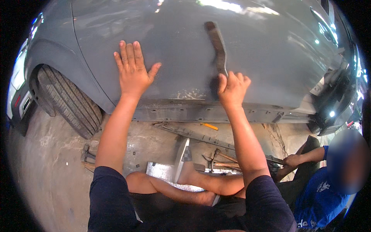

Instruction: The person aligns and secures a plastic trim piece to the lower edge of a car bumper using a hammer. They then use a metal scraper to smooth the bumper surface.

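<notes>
My left hand (134, 71) lies flat on the grey car door (174, 42), its fingers stretched upward and the thumb out to the side. To its right, my right hand (232, 89) is closed around the lower end of a flat, bent metal bar (218, 44) with a dark brown face and a bright edge. The bar points up along the door panel; whether it touches the panel I cannot tell. Between my hands, low on the door, runs a scuffed patch (187, 94) of chipped paint.
A tyre (69, 100) stands at the left. On the floor below the sill lie a long grey trim strip (193, 135), a small orange object (210, 126), hammers (215, 157) and a silver foil sheet (157, 169). A person in a blue shirt (315, 193) sits close at the right.
</notes>
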### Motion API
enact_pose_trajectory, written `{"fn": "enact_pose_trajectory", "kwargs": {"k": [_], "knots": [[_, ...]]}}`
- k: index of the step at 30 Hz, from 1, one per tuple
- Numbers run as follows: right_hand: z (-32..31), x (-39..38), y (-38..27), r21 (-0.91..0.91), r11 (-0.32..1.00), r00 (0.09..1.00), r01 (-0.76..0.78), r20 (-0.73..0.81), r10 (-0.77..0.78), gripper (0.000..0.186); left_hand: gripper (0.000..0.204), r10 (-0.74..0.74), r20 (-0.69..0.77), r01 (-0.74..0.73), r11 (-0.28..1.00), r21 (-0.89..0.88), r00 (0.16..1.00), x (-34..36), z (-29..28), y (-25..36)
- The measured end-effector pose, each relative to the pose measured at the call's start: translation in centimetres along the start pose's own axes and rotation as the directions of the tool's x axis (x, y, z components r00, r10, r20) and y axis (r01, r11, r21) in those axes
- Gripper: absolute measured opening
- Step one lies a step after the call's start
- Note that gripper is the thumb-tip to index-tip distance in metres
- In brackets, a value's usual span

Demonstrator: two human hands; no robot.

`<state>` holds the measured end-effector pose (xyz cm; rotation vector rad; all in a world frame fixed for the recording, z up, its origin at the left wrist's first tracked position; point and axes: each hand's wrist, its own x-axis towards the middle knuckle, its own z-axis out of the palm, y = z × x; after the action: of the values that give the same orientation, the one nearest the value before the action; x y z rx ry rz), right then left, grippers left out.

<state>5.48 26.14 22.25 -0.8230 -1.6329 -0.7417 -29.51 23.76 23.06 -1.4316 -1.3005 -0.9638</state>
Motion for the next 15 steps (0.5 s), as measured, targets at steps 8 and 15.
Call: {"fn": "enact_pose_trajectory", "kwargs": {"k": [8,15], "knots": [[1.2,1.8,-4.8,0.028,0.997,0.992,0.068,0.106,-0.071,0.026,0.11,0.005,-0.022,-0.006,1.0,-0.023,1.0,-0.3,0.1,-0.1],[2.3,3.6,-6.9,-0.002,0.993,0.982,0.12,0.145,-0.119,0.028,0.111,-0.011,-0.023,0.01,0.999,-0.04,1.0,-0.5,0.1,-0.4]]}}
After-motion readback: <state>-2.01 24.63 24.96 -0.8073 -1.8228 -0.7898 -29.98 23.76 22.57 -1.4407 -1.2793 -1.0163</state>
